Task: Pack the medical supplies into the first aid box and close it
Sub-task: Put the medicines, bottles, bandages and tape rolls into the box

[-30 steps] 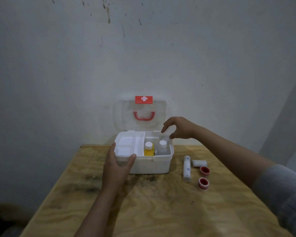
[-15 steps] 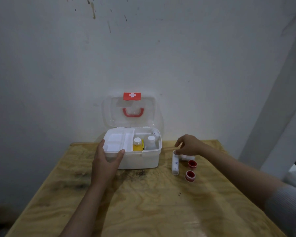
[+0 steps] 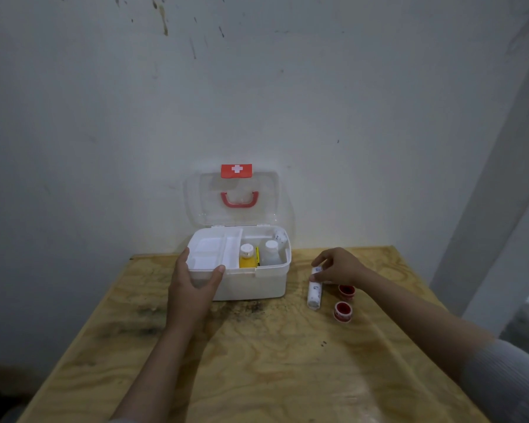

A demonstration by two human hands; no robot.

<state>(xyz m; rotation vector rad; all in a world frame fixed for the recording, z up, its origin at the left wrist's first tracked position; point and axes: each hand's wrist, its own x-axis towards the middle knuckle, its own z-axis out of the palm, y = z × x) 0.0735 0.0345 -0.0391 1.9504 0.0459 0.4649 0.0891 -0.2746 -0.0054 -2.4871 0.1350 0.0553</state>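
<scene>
Left hand [image 3: 193,280] grips the box [image 3: 251,282]; right hand [image 3: 338,266] seemingly pinches a bandage roll [image 3: 315,290] that could roll away.

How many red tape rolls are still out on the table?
2. One tape roll lies just below the right hand; the other sits nearer the camera, beside the long bandage roll. The hand may hide other items.

Right hand [image 3: 341,267] left box, now touching (lightly) roll [image 3: 315,290].
</scene>
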